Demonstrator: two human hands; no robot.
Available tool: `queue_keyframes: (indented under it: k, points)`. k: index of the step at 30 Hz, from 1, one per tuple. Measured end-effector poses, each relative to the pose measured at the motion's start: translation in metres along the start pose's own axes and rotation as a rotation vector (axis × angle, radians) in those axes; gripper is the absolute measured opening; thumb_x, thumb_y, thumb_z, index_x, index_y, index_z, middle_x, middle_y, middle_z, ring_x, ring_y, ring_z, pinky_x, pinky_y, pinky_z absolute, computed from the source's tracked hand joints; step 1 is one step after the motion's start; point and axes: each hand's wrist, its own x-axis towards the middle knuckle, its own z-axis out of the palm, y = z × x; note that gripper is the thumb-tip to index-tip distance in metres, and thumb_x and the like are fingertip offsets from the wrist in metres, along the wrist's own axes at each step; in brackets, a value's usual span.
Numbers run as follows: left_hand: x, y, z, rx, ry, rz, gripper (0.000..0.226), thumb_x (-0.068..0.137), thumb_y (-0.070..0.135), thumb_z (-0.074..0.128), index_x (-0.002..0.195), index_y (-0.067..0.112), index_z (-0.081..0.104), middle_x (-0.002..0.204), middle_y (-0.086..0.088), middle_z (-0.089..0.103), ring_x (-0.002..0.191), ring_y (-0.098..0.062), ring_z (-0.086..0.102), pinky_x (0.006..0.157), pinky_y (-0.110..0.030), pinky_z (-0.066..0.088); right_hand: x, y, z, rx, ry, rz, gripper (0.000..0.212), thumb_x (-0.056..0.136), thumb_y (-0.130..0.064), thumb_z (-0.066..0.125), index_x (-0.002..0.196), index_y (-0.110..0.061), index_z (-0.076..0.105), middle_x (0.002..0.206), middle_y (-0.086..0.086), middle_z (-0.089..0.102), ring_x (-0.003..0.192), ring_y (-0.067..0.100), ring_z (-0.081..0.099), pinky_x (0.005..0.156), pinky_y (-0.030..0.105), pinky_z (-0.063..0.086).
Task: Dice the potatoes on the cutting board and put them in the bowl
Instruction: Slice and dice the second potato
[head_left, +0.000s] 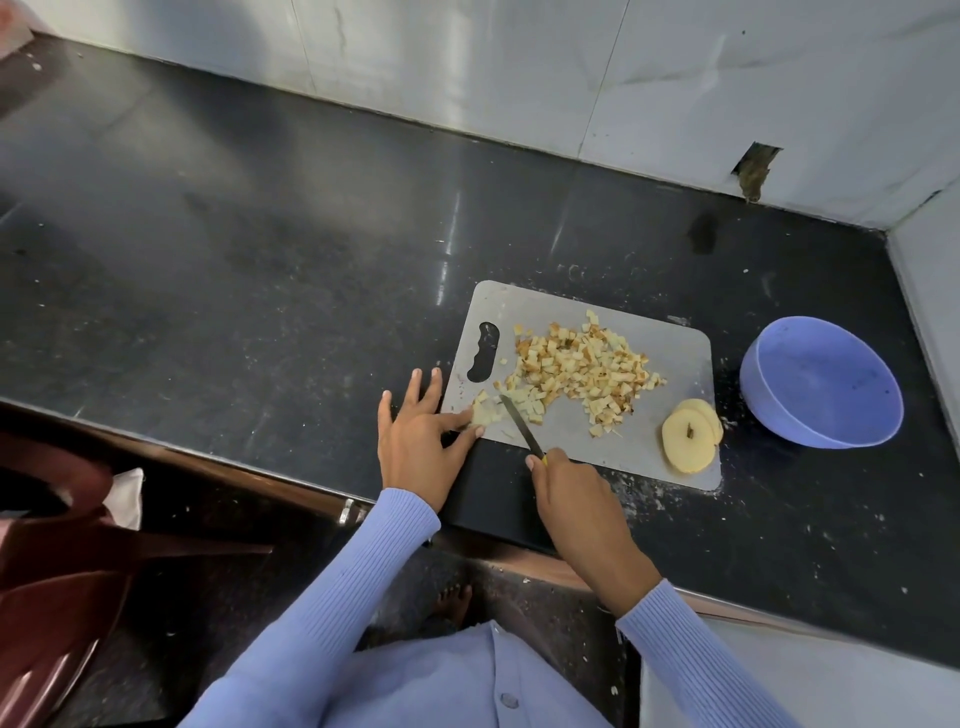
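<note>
Right hand curled round knife; blade beside potato piece at cutting board near-left corner. Left hand pinches piece, other fingers spread. Risk: small piece slips, fingertips meet blade. Dice pile mid-board; slices near-right corner; bowl right of board.

No legible text, labels or numbers anywhere.

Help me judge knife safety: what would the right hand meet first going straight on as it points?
Likely the diced potato at the knife tip; the left hand's fingers lie just left of that line, though depth is unclear.
</note>
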Motion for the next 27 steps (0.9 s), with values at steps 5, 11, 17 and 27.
queue_keyframes:
  k: [5, 11, 17, 27]
  points:
    - [0.002, -0.001, 0.0, -0.014, 0.0, -0.026, 0.032, 0.079, 0.038, 0.073, 0.108, 0.024, 0.071, 0.144, -0.009, 0.042, 0.141, -0.022, 0.026, 0.116, -0.044, 0.009, -0.006, -0.007, 0.003, -0.024, -0.021, -0.053, 0.028, 0.104, -0.04, 0.023, 0.092, -0.019, 0.037, 0.076, -0.001, 0.047, 0.069, 0.021, 0.047, 0.06, 0.033, 0.034]
    - [0.005, 0.001, -0.001, -0.023, -0.02, -0.006, 0.026, 0.084, 0.036, 0.069, 0.107, 0.026, 0.072, 0.146, -0.005, 0.04, 0.142, -0.023, 0.024, 0.115, -0.041, 0.005, -0.006, 0.003, 0.004, -0.012, -0.009, 0.007, 0.029, 0.103, -0.041, 0.024, 0.091, -0.019, 0.038, 0.079, 0.001, 0.052, 0.079, 0.026, 0.058, 0.061, 0.032, 0.035]
    - [0.009, 0.002, 0.001, -0.022, -0.027, 0.012, 0.022, 0.084, 0.033, 0.069, 0.105, 0.026, 0.072, 0.145, -0.005, 0.041, 0.142, -0.025, 0.024, 0.114, -0.035, 0.002, 0.008, -0.015, 0.001, 0.018, 0.032, -0.062, 0.031, 0.103, -0.041, 0.026, 0.089, -0.017, 0.038, 0.071, 0.0, 0.046, 0.068, 0.024, 0.047, 0.059, 0.034, 0.035]
    - [0.009, 0.001, 0.003, -0.095, -0.016, 0.007, 0.023, 0.082, 0.029, 0.072, 0.104, 0.024, 0.073, 0.146, -0.009, 0.039, 0.141, -0.026, 0.025, 0.116, -0.039, 0.007, 0.012, -0.004, -0.002, 0.038, 0.039, -0.024, 0.031, 0.103, -0.041, 0.026, 0.091, -0.017, 0.042, 0.079, 0.004, 0.055, 0.072, 0.026, 0.055, 0.059, 0.033, 0.035]
